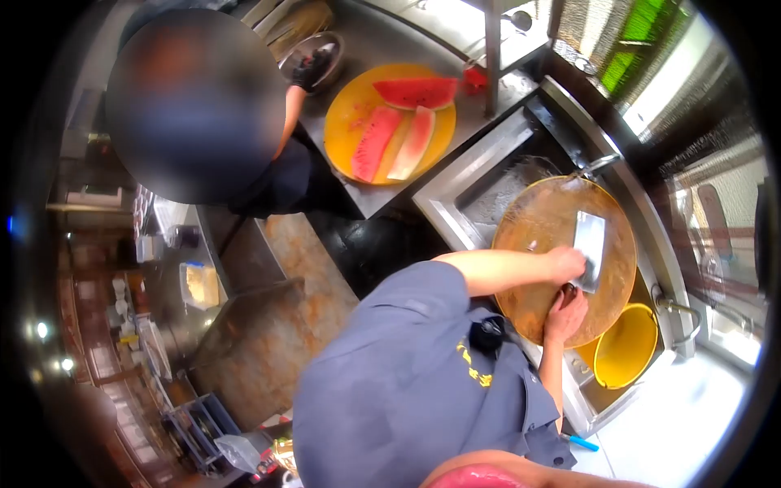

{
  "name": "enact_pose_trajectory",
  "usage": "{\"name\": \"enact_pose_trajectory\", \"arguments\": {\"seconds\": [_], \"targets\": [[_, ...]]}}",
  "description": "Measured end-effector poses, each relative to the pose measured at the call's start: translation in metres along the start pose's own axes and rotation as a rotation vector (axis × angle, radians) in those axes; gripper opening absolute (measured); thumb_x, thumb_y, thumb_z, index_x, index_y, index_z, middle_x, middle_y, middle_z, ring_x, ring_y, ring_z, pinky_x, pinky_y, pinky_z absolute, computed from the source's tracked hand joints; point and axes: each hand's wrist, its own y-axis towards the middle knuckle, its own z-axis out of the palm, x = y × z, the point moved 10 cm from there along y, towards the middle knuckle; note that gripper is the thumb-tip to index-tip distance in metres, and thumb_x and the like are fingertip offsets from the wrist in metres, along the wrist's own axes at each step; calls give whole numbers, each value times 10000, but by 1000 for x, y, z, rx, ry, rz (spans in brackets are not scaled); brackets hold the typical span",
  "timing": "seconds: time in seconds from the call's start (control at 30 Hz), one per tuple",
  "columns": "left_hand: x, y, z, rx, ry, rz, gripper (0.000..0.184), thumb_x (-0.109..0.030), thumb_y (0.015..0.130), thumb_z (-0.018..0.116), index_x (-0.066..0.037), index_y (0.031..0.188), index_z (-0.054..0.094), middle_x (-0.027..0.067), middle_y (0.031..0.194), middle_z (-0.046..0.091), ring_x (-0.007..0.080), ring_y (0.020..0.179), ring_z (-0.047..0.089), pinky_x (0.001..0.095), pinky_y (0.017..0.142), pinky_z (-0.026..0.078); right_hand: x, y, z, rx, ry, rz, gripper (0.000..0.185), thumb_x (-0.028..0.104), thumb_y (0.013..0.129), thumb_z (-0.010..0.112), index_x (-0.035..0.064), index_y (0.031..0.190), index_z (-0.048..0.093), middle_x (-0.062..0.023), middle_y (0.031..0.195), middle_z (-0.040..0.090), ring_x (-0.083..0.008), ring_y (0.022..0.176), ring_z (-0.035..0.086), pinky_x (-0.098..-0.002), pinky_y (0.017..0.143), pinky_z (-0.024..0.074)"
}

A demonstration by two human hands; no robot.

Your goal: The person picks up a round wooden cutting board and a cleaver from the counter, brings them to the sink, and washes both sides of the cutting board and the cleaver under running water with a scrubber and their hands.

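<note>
R hand (567, 315) on cleaver (591, 242) hdl, L hand (566, 264) at blade, over rd board (525, 302).

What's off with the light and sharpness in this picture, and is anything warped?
In the head view, the white surface at lower right is nearly blown out, and the cleaver catches a pale glare; in the head view, a round blur covers much of the co-worker; also in the head view, the sink rim bows, as through a fisheye lens.

Round wooden board (537, 218) across steel sink (472, 159).
</note>
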Motion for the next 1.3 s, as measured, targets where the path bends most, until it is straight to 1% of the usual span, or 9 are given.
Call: {"name": "enact_pose_trajectory", "arguments": {"seconds": [0.27, 0.4, 0.43, 0.47, 0.53, 0.67, 0.87, 1.13, 1.3], "targets": [[69, 17, -51, -118, -236, -211, 274, -278, 745, 840, -81, 932, 803, 218, 998, 757, 394, 981, 737, 502, 880, 598, -45, 22, 62, 355, -24, 174, 320, 201, 988, 674, 34, 1254, 616, -199, 1103, 648, -408, 1055, 622, -535, 902, 527], [119, 58, -72, -411, -462, -347, 704, -151, 778, 789, -133, 1470, 663, 114, 950, 664, 211, 858, 657, 388, 803, 566, -87, 26, 32, 81, 429, 221, 387, 175, 1084, 565, 28, 1437, 500, -260, 1316, 624, -471, 1132, 653, -512, 879, 573], [125, 72, -67, -348, -338, -275, 714, -166, 790, 789, -160, 1491, 652, 119, 959, 638, 240, 841, 653, 395, 814, 569, -97, 17, 29, 21, 520, 293, 377, 175, 1108, 538, 27, 1450, 483, -230, 1266, 654, -363, 1026, 711, -453, 794, 587], [144, 74, -72, -359, -312, -300, 700, -185, 810, 783, -183, 1497, 651, 128, 977, 623, 272, 859, 651, 396, 836, 567, -99, 5, 57, 220, 1024, 709, 372, 206, 1149, 476, 30, 1476, 444, -168, 1127, 666, -225, 850, 701, -390, 717, 583], [139, 97, -64, -324, -308, -237, 675, -190, 830, 782, -144, 1490, 647, 170, 1062, 640, 331, 959, 661, 421, 910, 553, -108, -5, 80, 120, 1431, 883, 387, 233, 1177, 416, 41, 1511, 388, -107, 1012, 638, -135, 735, 628, -338, 663, 568], [102, 139, 14, -191, -125, -40, 603, -202, 953, 709, -92, 1530, 575, 222, 1284, 634, 434, 1277, 557, 489, 1144, 456, -139, -31, 124, 136, 1499, 941, 380, 227, 1185, 374, 46, 1519, 359, -99, 986, 629, -158, 676, 618, -346, 629, 574], [-16, 89, 72, 123, -123, 331, 439, -107, 939, 645, -98, 1377, 660, 164, 1245, 666, 412, 1098, 625, 476, 989, 544, -131, -22, 120, 187, 1343, 880, 390, 225, 1185, 366, -3, 1502, 359, -124, 966, 639, -175, 662, 646, -350, 593, 591], [67, 123, 31, -158, 106, -14, 343, -48, 926, 568, -71, 1251, 676, 159, 1203, 685, 401, 1098, 634, 496, 949, 569, -132, -20, 117, 163, 1377, 813, 377, 220, 1179, 378, 1, 1486, 388, -130, 951, 645, -171, 660, 649, -348, 592, 596], [6, 19, 27, -157, -136, 294, 420, -41, 860, 617, -9, 1277, 663, 179, 1159, 686, 393, 1085, 628, 474, 940, 548, -110, -28, 119, 208, 1337, 912, 407, 278, 1181, 395, 55, 1519, 357, -119, 907, 634, -172, 624, 613, -348, 571, 579]]}}
